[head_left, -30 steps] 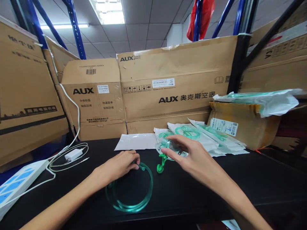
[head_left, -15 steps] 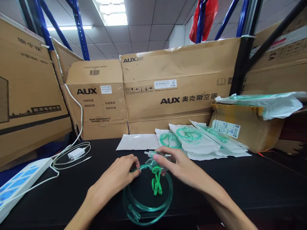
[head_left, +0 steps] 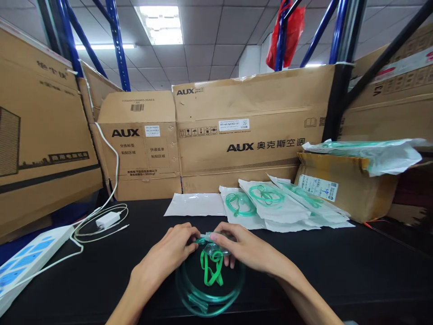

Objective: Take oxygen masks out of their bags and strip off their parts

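Over the black table (head_left: 338,271), my left hand (head_left: 171,255) pinches the end of a coiled green tube (head_left: 209,298). My right hand (head_left: 241,248) grips a clear oxygen mask (head_left: 213,246) with a bright green strap (head_left: 209,268) hanging from it. Both hands meet at the mask's small connector, fingers closed. The tube coil hangs below the hands, just above the table.
Sealed bags of green tubing (head_left: 270,203) lie behind the hands, beside an empty white bag (head_left: 196,205). An open carton (head_left: 345,185) stands at the right. Large AUX cardboard boxes (head_left: 250,126) wall the back. A white charger with cable (head_left: 106,220) and a power strip (head_left: 27,259) lie at the left.
My right hand picked up the mask from beside the bags and brought it toward my left hand. The tube coil lifted and shifted right; the hands now meet at the connector.
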Tool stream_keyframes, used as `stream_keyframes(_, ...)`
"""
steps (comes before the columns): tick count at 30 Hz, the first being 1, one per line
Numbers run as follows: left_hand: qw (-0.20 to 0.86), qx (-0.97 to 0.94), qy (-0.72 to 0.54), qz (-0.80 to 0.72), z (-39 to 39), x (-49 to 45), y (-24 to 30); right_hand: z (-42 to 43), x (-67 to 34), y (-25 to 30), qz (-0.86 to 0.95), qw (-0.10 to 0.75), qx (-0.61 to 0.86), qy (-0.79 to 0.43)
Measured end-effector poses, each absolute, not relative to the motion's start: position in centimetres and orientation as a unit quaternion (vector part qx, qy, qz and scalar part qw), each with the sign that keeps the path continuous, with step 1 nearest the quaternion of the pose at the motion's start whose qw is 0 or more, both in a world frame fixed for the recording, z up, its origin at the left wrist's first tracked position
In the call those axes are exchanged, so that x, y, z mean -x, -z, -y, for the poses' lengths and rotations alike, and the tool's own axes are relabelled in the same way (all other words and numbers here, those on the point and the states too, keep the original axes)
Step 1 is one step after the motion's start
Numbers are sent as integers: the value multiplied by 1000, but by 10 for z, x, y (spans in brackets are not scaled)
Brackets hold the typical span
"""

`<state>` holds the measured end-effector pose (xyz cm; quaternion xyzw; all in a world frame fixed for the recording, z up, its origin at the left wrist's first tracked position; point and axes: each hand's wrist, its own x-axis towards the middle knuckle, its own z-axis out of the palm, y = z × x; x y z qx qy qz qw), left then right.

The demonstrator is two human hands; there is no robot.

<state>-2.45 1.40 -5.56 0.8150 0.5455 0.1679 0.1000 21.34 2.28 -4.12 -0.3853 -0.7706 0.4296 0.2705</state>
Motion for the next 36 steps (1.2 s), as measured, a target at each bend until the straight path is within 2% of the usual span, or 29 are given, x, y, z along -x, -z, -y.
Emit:
stream_keyframes(13,162,-809,-219,-520,-4,23,22,-34,-225,48,744,300,352,-482)
stream_keyframes(21,205,-820,-254,-471,-5,25,23,-32,-222,47,741,304,359,-479)
stream_keyframes(36,187,-826,-271,-457,-6,30,22,-29,-222,29,782,330,414,-330)
